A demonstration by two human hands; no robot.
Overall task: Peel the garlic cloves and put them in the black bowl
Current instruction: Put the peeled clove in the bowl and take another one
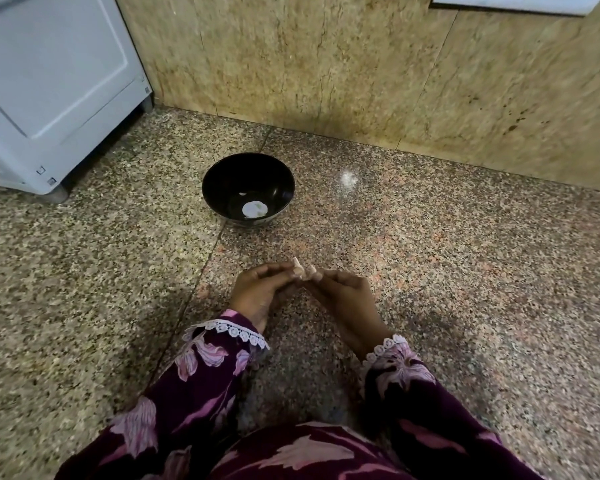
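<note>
Two hands meet above the speckled stone floor (430, 254), and between their fingertips they hold one garlic clove (300, 271). The left hand (260, 289) pinches the clove from its side with curled fingers, and the right hand (343, 292) pinches the other end; I judge that one hand keeps the clove steady so that the other can pull the skin away. A pale pointed piece stands up from the clove, probably loose skin, but it is too small to be sure. Both hands are held low and near the body, where the head camera sees them well.

One black bowl (215, 181) stands on the floor further ahead, well apart from the hands, within reach for dropping a peeled clove. Inside it I count two pale pieces: one bigger at the bottom and one smaller on the wall. They may be peeled cloves or reflections; I cannot tell. One white appliance (49, 81) stands at the left, beside the beige wall (326, 64)
</note>
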